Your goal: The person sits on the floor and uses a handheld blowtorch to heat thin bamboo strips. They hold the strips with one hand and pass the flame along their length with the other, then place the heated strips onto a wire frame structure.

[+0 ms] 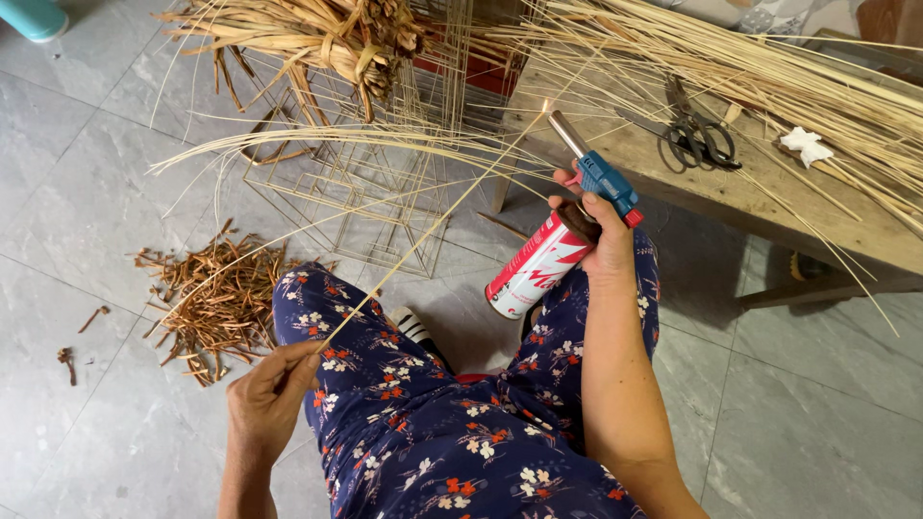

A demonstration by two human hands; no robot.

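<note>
We see our own body from above: both forearms bare, no sleeves in view, no watch, rings or bands on either wrist. Left hand (267,394) and right hand (598,231) ungloved, nails short and unpainted as far as we can tell. Legs covered by loose trousers (433,432), dark navy fabric w/ a dense floral print: small white blossoms, red-orange flowers, pale leaf sprigs scattered all over. Cloth looks thin and soft, creased at the knees. Between the knees a bit of striped footwear (411,325), black and white; details too small to tell.
</note>
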